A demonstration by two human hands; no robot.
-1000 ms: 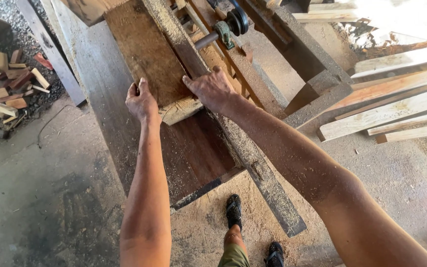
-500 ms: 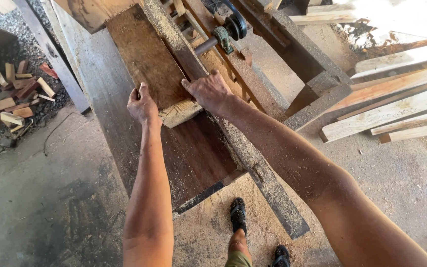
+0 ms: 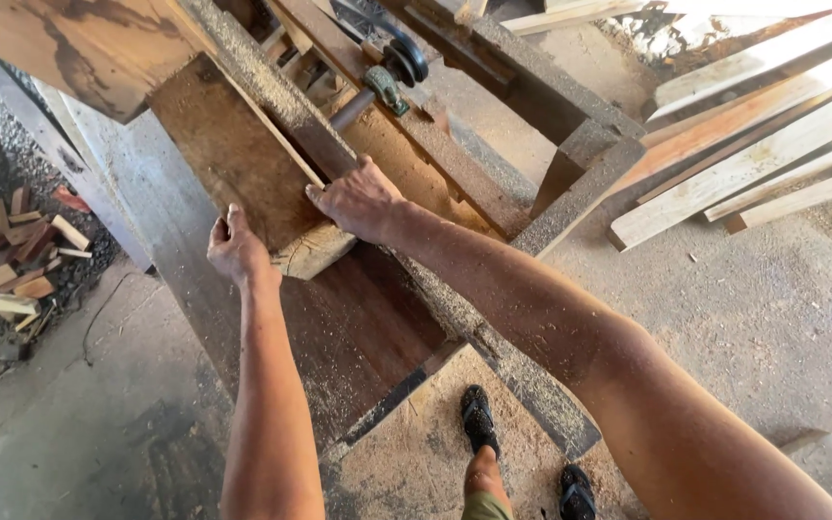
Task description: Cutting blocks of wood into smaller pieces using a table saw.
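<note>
Left hand: the left hand (image 3: 236,248) is gripping the near left corner of the wooden slab (image 3: 233,159), fingers curled over its edge, thumb lying along the top.
Left arm: it is reaching straight forward from the bottom of the view, elbow nearly locked, wrist level with the slab.
Right hand: the right hand (image 3: 358,200) is pressing flat on the slab's near right end, fingers together and pointing left, palm down, knuckles raised a little.
Right arm: it is stretching in diagonally from the lower right, forearm crossing above the sawdust-coated rail (image 3: 493,347).
Slab: it is lying flat on the bench (image 3: 358,327), long side running away from the person, its right edge sitting against the rail, its pale cut end facing the person between both hands.
Bench: dark, worn planks dusted with sawdust.
Surroundings: a metal clamp (image 3: 392,77) is sitting beyond the rail; pale planks (image 3: 753,144) are lying stacked at the right; wood offcuts (image 3: 12,260) are piled on the floor at the left.
Feet: dark sandals (image 3: 479,421) are standing on sawdust below.
</note>
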